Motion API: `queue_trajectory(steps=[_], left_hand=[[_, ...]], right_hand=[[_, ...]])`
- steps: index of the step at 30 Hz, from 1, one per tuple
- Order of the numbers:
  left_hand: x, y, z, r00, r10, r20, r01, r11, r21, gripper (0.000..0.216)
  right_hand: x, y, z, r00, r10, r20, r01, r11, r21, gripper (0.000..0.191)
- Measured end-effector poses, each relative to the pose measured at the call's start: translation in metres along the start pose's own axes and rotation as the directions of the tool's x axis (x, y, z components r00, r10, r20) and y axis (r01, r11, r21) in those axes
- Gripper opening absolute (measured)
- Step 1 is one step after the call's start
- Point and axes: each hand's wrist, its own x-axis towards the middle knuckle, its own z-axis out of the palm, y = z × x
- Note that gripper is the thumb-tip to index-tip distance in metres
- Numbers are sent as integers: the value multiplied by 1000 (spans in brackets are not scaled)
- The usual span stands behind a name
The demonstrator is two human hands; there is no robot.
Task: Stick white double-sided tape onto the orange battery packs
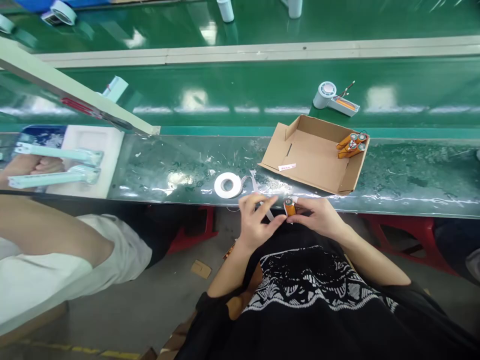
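Note:
My right hand (317, 216) pinches a small orange-wrapped battery cell (289, 206) just below the bench edge. My left hand (257, 218) is beside it, fingers pinched on a strip of white tape (267, 212) that runs up to a white tape roll (228, 185) lying on the bench. An open cardboard box (311, 160) sits behind my hands, with several more orange cells (351, 144) in its far right corner and a small white label (287, 167) on its floor.
A white fan-like part with an orange cell (335, 99) rests on the green belt (240, 90). To the left are another person's leg (56, 240) and hand, pale blue parts (56, 165) on a white tray (108, 145), and red stools (412, 232) under the bench.

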Motion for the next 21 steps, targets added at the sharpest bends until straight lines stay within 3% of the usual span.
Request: queue_trajectory(steps=[4, 10, 13, 15, 17, 21], left_hand=[[11, 12, 12, 1000, 24, 6, -23, 994, -105, 24], [11, 4, 14, 985, -165, 56, 174, 910, -376, 31], [10, 7, 15, 970, -194, 148, 242, 827, -507, 36], [11, 11, 16, 961, -161, 223, 261, 793, -551, 39], [15, 14, 15, 956, -129, 264, 265, 767, -584, 41], [28, 12, 12, 960, -113, 257, 255, 738, -624, 47]], right_hand=[[-3, 5, 2, 999, -39, 19, 41, 995, -88, 26], [0, 18, 9, 993, -49, 107, 60, 993, -103, 30], [6, 21, 12, 978, -75, 193, 92, 992, -82, 27], [9, 19, 11, 961, -130, 244, 162, 980, -116, 11], [11, 15, 9, 950, -173, 260, 212, 968, -133, 12], [15, 5, -1, 945, -58, 322, 64, 998, -7, 18]])
